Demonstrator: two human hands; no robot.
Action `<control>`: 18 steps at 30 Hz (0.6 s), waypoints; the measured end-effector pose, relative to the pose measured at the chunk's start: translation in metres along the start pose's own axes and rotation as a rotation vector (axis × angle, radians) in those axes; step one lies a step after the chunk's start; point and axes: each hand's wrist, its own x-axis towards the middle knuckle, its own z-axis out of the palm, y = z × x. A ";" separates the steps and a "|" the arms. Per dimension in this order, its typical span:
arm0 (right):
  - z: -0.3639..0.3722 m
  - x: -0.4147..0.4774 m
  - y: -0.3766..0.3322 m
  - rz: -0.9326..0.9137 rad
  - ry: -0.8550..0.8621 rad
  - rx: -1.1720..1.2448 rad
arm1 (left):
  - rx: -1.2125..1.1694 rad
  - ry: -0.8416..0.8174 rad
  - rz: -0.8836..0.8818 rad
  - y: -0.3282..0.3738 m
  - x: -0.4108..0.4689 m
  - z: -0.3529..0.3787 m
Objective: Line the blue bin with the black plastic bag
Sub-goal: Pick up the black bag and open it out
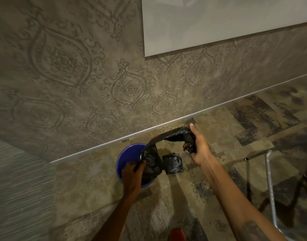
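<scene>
- A patterned wall [65, 70] fills the upper left, with a pale panel [218, 23] mounted on it at the upper right
- A mottled floor [97, 180] takes up the lower half, met by the wall along a light skirting strip [166, 121]
- A metal frame [270, 188] is seen at the right edge, well apart from the bin; a red object [177, 234] is cut off at the bottom edge and cannot be identified
- The blue bin [126, 154] is set on the floor near the skirting strip, its round opening facing up; its right part is covered by plastic and the left hand
- The black plastic bag [152, 153] is stretched between both hands, its long axis running from lower left at the bin up to the right; the lower end hangs bunched over the bin's right rim
- A small black bundle of plastic [172, 163] is seen on the floor just beside the bin, to its right
- The left hand [132, 176] is held over the bin's near rim, fingers curled tight on the bag's lower end
- The right hand [198, 145] is raised off to the right of the bin, fingers wrapped round the bag's upper end, thumb pressed along the plastic
</scene>
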 end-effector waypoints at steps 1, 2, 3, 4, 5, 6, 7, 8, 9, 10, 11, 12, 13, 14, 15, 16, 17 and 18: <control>0.007 -0.002 -0.007 0.014 -0.059 0.095 | -0.058 -0.016 -0.009 0.003 -0.003 -0.007; 0.014 -0.004 -0.012 0.009 -0.114 0.174 | -0.127 -0.035 -0.031 0.005 -0.005 -0.014; 0.020 -0.004 -0.014 -0.012 -0.152 0.226 | -0.193 -0.051 -0.064 0.009 -0.008 -0.018; 0.025 -0.004 -0.013 -0.039 -0.168 0.249 | -0.249 -0.062 -0.101 0.012 -0.010 -0.021; 0.030 -0.006 -0.010 -0.070 -0.163 0.229 | -0.280 -0.068 -0.130 0.017 -0.012 -0.023; 0.033 -0.008 -0.004 -0.107 -0.134 0.152 | -0.285 -0.069 -0.136 0.022 -0.013 -0.024; 0.035 -0.013 0.005 -0.146 -0.080 0.015 | -0.279 -0.054 -0.130 0.028 -0.013 -0.024; 0.035 -0.017 0.015 -0.184 -0.024 -0.150 | -0.274 -0.028 -0.129 0.035 -0.012 -0.023; 0.034 -0.022 0.026 -0.200 0.006 -0.300 | -0.272 0.007 -0.153 0.042 -0.009 -0.022; 0.034 -0.029 0.037 -0.184 0.009 -0.426 | -0.279 0.038 -0.195 0.050 -0.007 -0.022; 0.034 -0.038 0.045 -0.131 -0.013 -0.521 | -0.296 0.059 -0.229 0.056 -0.005 -0.022; 0.036 -0.046 0.050 -0.051 -0.051 -0.592 | -0.316 0.073 -0.236 0.062 -0.004 -0.021; 0.037 -0.052 0.053 0.036 -0.088 -0.653 | -0.331 0.076 -0.222 0.064 -0.003 -0.021; 0.039 -0.057 0.054 0.107 -0.112 -0.706 | -0.337 0.078 -0.202 0.067 -0.002 -0.021; 0.038 -0.059 0.055 0.154 -0.131 -0.740 | -0.335 0.084 -0.187 0.070 -0.002 -0.021; 0.038 -0.061 0.055 0.182 -0.164 -0.715 | -0.333 0.095 -0.182 0.072 -0.001 -0.023; 0.039 -0.063 0.055 0.196 -0.218 -0.637 | -0.343 0.095 -0.195 0.074 -0.001 -0.025; 0.040 -0.065 0.055 0.190 -0.266 -0.538 | -0.370 0.074 -0.236 0.077 -0.002 -0.028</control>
